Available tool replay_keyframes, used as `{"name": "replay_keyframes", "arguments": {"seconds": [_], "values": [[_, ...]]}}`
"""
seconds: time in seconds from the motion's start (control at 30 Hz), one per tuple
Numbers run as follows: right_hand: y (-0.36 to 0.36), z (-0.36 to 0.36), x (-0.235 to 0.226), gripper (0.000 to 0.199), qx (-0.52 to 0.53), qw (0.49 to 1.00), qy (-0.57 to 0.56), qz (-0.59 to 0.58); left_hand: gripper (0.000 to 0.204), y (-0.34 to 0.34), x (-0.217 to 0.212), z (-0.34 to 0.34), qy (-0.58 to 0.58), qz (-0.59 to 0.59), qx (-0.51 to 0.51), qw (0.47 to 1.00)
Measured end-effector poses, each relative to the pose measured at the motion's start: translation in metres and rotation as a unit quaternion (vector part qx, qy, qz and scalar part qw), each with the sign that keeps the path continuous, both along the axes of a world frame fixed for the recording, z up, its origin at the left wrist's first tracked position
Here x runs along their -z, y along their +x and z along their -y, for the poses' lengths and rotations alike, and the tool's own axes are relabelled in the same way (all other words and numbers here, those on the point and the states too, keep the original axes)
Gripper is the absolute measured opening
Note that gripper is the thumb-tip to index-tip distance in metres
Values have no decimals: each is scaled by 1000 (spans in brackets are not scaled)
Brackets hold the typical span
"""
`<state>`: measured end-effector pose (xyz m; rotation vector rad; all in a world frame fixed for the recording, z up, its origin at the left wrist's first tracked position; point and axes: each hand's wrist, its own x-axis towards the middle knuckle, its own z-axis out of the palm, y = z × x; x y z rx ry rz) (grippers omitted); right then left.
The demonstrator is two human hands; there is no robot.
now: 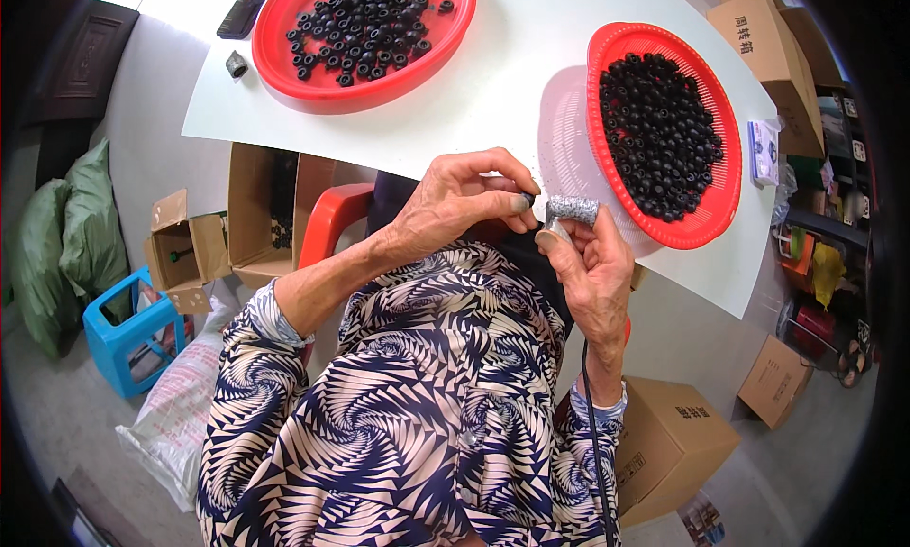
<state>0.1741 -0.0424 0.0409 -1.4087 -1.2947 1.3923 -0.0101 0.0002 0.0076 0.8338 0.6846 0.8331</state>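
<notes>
We work at a white surface (512, 82) ahead of the left hand (460, 196) and right hand (595, 267). Forward-right of the right hand is a red basket (684, 232); forward-left of the left hand, a red basin (332, 96). Both contain black rings (662, 135); we cannot tell which lot is finished. The right hand grips a grey speckled roll (573, 209); the left pinches a small dark piece (527, 199) beside it, apparently in process.

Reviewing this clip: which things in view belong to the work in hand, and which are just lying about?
Apparently in use:
Left hand, pinching a small dark piece
Right hand, holding a grey speckled cylinder
Red tray and red basket, both holding black ring-like pieces
White table

Apparently just lying about:
Blue stool
Green sacks
Cardboard box at lower right
Purple-and-white pack
</notes>
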Motion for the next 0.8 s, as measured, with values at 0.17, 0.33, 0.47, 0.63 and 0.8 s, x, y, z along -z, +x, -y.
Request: {"name": "replay_keyframes", "arguments": {"seconds": [0.17,0.33,0.47,0.63,0.8], "values": [[0,-1,0,25,-1,1000,3,14,14,0,-1,-1,28,5,-11,1000],[-3,0,1,26,-2,1000,13,-25,16,0,0,0,-9,12,-18,1000],[-4,0,1,27,-10,1000,24,-10,18,-1,4,0,-57,42,-11,997],[-4,2,-3,28,-5,1000,25,1,16,3,6,0,-68,93,1,993],[-6,2,-7,29,-8,1000,21,18,16,3,6,0,-62,89,9,994]]}}
